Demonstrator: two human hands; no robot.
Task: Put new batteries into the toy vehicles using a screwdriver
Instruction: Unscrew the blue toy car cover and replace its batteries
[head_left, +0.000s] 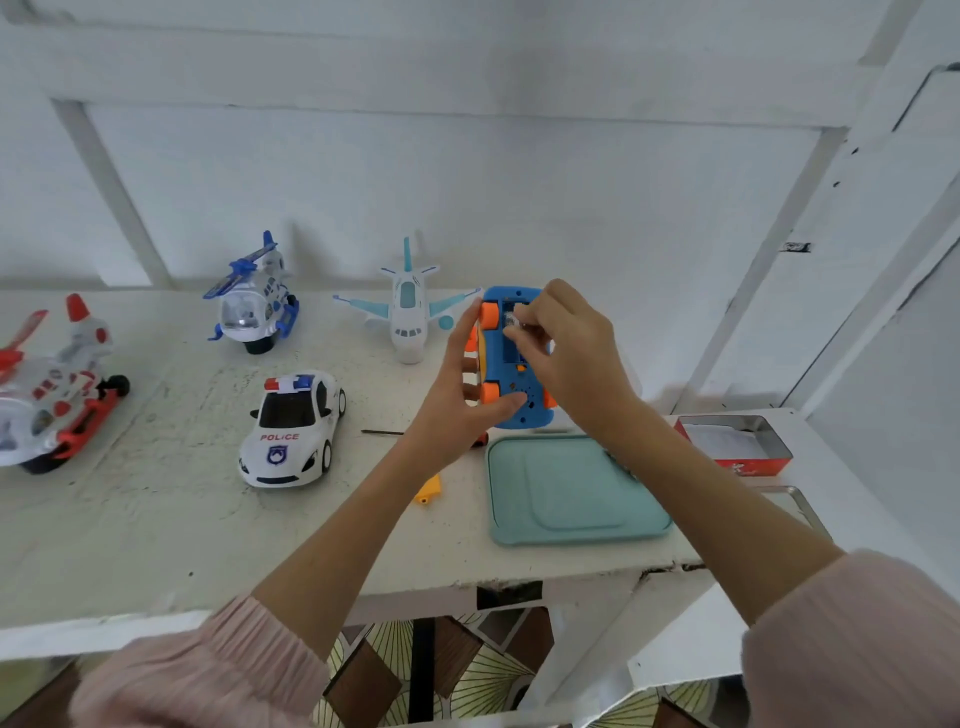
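A blue toy vehicle (511, 410) with orange wheels is held up above the table with its underside facing me. My left hand (465, 392) grips it from the left side, thumb under the lower wheel. My right hand (563, 348) pinches a small silvery battery (511, 319) at the open battery compartment. A screwdriver (384, 432) lies on the table behind my left wrist, its handle mostly hidden. A small yellow battery cover (429, 491) lies on the table by my left forearm.
A teal tray (566, 512) lies under my right forearm. A red metal tin (737, 447) stands at the right, with a tin lid (800, 506) in front of it. A police car (291, 431), blue helicopter (254, 299), white plane (408, 306) and red helicopter (52, 395) stand on the table.
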